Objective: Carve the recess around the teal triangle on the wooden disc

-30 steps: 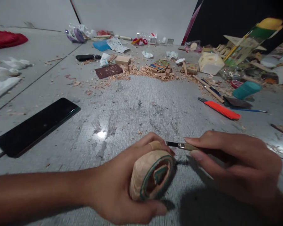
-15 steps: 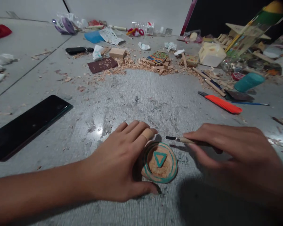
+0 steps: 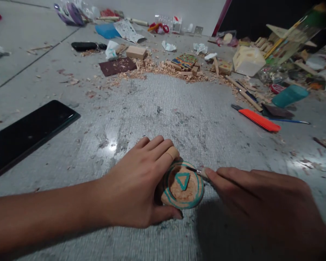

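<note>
One round wooden disc [image 3: 183, 185] is laid flat on a grey floor [image 3: 163, 116]. In its hollow one raised triangle is held, outlined in teal; the rim is marked with teal lines. The disc is gripped at its left side by the left hand [image 3: 143, 185], thumb below and fingers above, so that edge is hidden. By the right hand [image 3: 260, 195], closed in a pinch, one blade [image 3: 197, 172] is held, its tip over the disc's upper part; whether wood is touched cannot be told. Most of its handle is covered.

Left of the disc, one black phone [image 3: 29, 134] is cut off by the picture's edge. To the disc's upper right, one orange cutter [image 3: 259, 120] and one teal cup [image 3: 290, 96] are seen; the cup's inside is not shown. Farther that way, a clear container [image 3: 304, 40] is blurred; whether a yellow pencil [image 3: 282, 38] is held in it cannot be told. Well beyond the disc, shavings [image 3: 165, 72] are strewn, with one purple bottle [image 3: 70, 14] beyond them, contents hidden.
</note>
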`<state>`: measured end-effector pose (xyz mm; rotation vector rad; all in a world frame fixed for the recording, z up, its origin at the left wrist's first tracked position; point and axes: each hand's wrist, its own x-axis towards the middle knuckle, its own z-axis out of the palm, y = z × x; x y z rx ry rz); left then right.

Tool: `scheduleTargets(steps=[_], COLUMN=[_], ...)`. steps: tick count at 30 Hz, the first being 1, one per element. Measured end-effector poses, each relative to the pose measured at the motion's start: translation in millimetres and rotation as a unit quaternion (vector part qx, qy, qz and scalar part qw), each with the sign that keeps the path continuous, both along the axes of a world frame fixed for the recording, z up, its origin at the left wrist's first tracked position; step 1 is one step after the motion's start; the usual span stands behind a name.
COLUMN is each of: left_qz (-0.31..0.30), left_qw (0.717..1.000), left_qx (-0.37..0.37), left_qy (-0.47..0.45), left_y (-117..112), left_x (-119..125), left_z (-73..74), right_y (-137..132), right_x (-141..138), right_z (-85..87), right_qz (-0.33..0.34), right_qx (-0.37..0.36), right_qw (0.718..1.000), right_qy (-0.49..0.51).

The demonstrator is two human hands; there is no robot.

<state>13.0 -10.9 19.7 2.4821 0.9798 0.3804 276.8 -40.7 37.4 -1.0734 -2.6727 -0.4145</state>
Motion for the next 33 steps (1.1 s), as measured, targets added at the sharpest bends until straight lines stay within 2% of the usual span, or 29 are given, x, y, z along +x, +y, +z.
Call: scheduleTargets(steps=[11,19,21,25,28,33], left_qz=[-0.045,-0.058,-0.063,-0.073,-0.064,-0.048], left_qw=[0.999,0.997,0.995,0.994,0.996,0.997], left_qx=[0.019,-0.007,-0.015,-0.011,0.000,0.003], left_qy=[0.001,-0.053,-0.070,-0.076,-0.062,-0.059], left_y=[9,10,9,8,9,10], left_x=[2,0,0,0,-1,-3], left_z=[-0.8,-5.4,-7.3,-8.5,-7.9,-8.7], right_y=[-5,-4,-1,9,19,31], right_x=[8,9,6,-1,-3,4], right_z=[-15.0,-10.7,-11.3,-14.7,-14.0,-3.7], right_qz=[-0.006,0.023,0.025,-0.025,-0.020,-0.007], right_qx=[0.007,0.006,-0.018,-0.131,-0.150,-0.175], right_qw=[1.000,0.999,0.999,0.989,0.986,0.983], right_qy=[-0.006,-0.036,-0.012,0.057,0.073,0.053])
